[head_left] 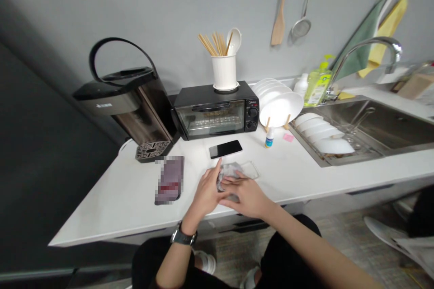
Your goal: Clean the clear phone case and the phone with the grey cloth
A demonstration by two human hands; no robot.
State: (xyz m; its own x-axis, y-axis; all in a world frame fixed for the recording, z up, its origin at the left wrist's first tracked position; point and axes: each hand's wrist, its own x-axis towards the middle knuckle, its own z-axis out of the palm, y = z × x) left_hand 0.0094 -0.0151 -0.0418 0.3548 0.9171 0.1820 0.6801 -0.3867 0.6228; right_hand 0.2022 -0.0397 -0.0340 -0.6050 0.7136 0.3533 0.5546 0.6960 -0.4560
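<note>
Grey crumpled cloth (228, 172) is held w/ both hands at front edge of white countertop (291, 171), over a clear plastic phone case (249, 170). Left hand (207, 193) is closed around cloth's left side; right hand (247, 195) is laid flat across it, fingers pressed down. Black smartphone (225, 149) is seen just behind, black toaster oven (215, 110) further back.

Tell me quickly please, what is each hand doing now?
Left hand: closed on the grey cloth.
Right hand: lies flat on the same cloth, over a clear case; its grip cannot be told.
</note>
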